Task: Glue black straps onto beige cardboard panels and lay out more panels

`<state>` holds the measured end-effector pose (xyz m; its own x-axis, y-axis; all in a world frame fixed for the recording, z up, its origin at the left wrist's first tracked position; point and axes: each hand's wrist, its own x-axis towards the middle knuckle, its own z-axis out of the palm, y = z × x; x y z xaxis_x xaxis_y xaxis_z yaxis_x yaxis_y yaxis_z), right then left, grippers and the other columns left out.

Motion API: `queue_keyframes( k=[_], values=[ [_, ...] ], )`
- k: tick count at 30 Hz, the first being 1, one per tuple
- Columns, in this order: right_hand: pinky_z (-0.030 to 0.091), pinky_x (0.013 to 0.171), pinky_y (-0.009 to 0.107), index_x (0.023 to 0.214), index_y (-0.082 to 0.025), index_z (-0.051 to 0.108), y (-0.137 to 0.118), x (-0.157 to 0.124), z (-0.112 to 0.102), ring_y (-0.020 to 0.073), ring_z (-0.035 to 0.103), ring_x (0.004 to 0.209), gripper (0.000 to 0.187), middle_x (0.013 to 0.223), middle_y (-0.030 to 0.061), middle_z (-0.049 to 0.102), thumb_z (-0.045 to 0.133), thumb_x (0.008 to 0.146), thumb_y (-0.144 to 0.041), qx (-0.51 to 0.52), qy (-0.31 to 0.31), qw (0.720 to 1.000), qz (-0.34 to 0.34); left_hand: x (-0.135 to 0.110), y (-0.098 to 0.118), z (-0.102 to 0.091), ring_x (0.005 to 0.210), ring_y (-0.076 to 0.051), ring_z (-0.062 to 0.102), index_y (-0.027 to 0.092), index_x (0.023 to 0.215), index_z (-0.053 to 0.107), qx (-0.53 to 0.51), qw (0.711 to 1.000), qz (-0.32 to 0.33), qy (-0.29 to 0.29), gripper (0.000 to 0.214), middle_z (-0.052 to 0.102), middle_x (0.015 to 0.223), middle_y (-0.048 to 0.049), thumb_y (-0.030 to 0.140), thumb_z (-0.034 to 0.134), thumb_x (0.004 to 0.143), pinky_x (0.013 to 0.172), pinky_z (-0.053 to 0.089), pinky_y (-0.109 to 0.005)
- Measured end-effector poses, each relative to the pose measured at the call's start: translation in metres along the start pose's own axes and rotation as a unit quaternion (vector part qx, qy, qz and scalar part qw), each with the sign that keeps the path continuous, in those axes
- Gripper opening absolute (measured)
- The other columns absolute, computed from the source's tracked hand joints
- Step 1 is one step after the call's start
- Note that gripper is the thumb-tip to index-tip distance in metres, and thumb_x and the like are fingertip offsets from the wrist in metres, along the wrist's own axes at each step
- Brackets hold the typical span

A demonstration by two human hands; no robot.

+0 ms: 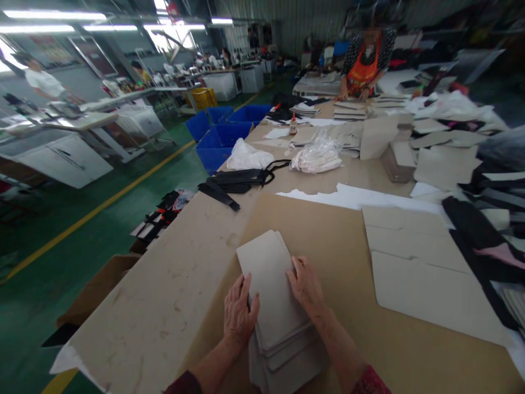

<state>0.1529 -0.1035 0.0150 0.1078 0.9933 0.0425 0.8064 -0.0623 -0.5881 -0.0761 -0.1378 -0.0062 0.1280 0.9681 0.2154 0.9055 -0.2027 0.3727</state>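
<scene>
A stack of grey cardboard sheets [273,295] with rounded corners lies before me on the brown paper covering the table. My left hand [240,309] holds the left edge of the upper sheets, its thumb and fingers along the side. On the opposite side, my right hand [304,284] grips the right edge, fingers bent against it. Toward my body, more sheets of the stack fan out unevenly beneath the top ones. Sheet edges partly hide the fingertips of both hands.
Larger grey boards [422,273] lie to the right, beside black fabric pieces [479,230]. Ahead are black straps [238,180] and a clear plastic bag [318,153]. Blue bins [223,145] stand left of the table. A person in an orange apron [363,68] works at the far end.
</scene>
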Motion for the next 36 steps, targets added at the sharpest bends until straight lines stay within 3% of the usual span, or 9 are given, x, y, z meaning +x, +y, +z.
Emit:
queue_keyframes(
  k=[8, 11, 14, 18, 22, 26, 28, 31, 36],
  values=[
    [0.039, 0.091, 0.047, 0.115, -0.024, 0.059, -0.032, -0.018, -0.002, 0.032, 0.048, 0.11, 0.028, 0.121, 0.0125, 0.06, 0.05, 0.089, -0.024, -0.01, 0.072, 0.996, 0.047, 0.0, 0.001, -0.005, 0.127, -0.03, 0.047, 0.025, 0.146, 0.038, 0.005, 1.0, -0.013, -0.025, 0.054, 0.046, 0.146, -0.0121, 0.035, 0.047, 0.093, 0.097, 0.044, -0.05],
    [0.041, 0.084, 0.039, 0.099, -0.024, 0.06, -0.039, -0.022, 0.002, 0.0272, 0.056, 0.097, 0.017, 0.102, 0.0103, 0.065, 0.046, 0.09, -0.025, 0.019, 0.065, 0.995, 0.074, 0.001, 0.0, -0.006, 0.127, -0.03, 0.047, 0.024, 0.145, 0.039, 0.013, 1.0, -0.009, -0.027, 0.053, 0.046, 0.146, -0.0121, 0.036, 0.046, 0.094, 0.097, 0.044, -0.049],
    [0.04, 0.069, 0.029, 0.089, -0.023, 0.059, -0.045, -0.025, 0.003, 0.0209, 0.059, 0.077, 0.017, 0.085, 0.0062, 0.066, 0.042, 0.093, -0.026, 0.027, 0.046, 0.994, 0.092, 0.002, -0.002, -0.006, 0.125, -0.029, 0.048, 0.021, 0.145, 0.039, 0.024, 0.999, 0.006, -0.029, 0.052, 0.047, 0.145, -0.0126, 0.037, 0.043, 0.095, 0.097, 0.044, -0.047],
    [0.035, 0.06, 0.025, 0.083, -0.023, 0.057, -0.041, -0.03, -0.017, 0.0161, 0.057, 0.066, 0.021, 0.076, 0.0012, 0.065, 0.042, 0.094, -0.032, 0.03, 0.03, 0.992, 0.119, 0.004, -0.003, -0.007, 0.126, -0.03, 0.048, 0.017, 0.145, 0.038, 0.031, 0.999, 0.024, -0.026, 0.053, 0.045, 0.146, -0.014, 0.041, 0.036, 0.097, 0.098, 0.044, -0.047],
    [0.035, 0.06, 0.022, 0.08, -0.021, 0.056, 0.003, -0.049, -0.082, 0.0133, 0.055, 0.068, 0.027, 0.075, -0.0012, 0.063, 0.04, 0.096, -0.035, 0.015, 0.014, 0.991, 0.132, 0.008, -0.003, -0.005, 0.123, -0.033, 0.05, 0.017, 0.145, 0.038, 0.034, 0.999, 0.031, -0.027, 0.057, 0.043, 0.148, -0.0146, 0.046, 0.031, 0.097, 0.096, 0.046, -0.05],
    [0.035, 0.062, 0.022, 0.07, -0.02, 0.058, 0.081, -0.089, -0.171, 0.0135, 0.054, 0.068, 0.024, 0.068, -0.0027, 0.061, 0.048, 0.09, -0.03, -0.016, -0.067, 0.989, 0.133, 0.011, -0.004, -0.001, 0.119, -0.035, 0.053, 0.02, 0.147, 0.035, 0.021, 0.999, 0.035, -0.012, 0.061, 0.046, 0.145, -0.0158, 0.05, 0.031, 0.094, 0.093, 0.047, -0.053],
    [0.033, 0.059, 0.023, 0.064, -0.019, 0.058, 0.124, -0.106, -0.204, 0.0135, 0.053, 0.065, 0.021, 0.064, -0.003, 0.06, 0.055, 0.084, -0.026, -0.036, -0.126, 0.982, 0.139, 0.012, -0.005, 0.001, 0.12, -0.035, 0.053, 0.02, 0.147, 0.036, 0.023, 0.999, 0.035, -0.009, 0.061, 0.047, 0.144, -0.0162, 0.049, 0.031, 0.093, 0.093, 0.048, -0.053],
    [0.032, 0.06, 0.024, 0.061, -0.019, 0.06, 0.18, -0.116, -0.231, 0.0143, 0.055, 0.066, 0.018, 0.064, -0.0014, 0.061, 0.058, 0.079, -0.02, -0.08, -0.176, 0.967, 0.164, 0.012, -0.006, 0.003, 0.122, -0.037, 0.053, 0.018, 0.145, 0.038, 0.037, 0.999, 0.034, -0.012, 0.06, 0.047, 0.144, -0.0172, 0.048, 0.03, 0.094, 0.094, 0.047, -0.053],
    [0.035, 0.073, 0.028, 0.072, -0.02, 0.065, 0.236, -0.105, -0.239, 0.0185, 0.058, 0.086, 0.015, 0.081, 0.0023, 0.067, 0.055, 0.083, -0.021, -0.157, -0.183, 0.947, 0.211, 0.014, -0.009, 0.006, 0.123, -0.038, 0.052, 0.018, 0.148, 0.034, 0.042, 0.998, 0.055, -0.009, 0.063, 0.047, 0.144, -0.0181, 0.049, 0.03, 0.092, 0.097, 0.046, -0.055]
  ],
)
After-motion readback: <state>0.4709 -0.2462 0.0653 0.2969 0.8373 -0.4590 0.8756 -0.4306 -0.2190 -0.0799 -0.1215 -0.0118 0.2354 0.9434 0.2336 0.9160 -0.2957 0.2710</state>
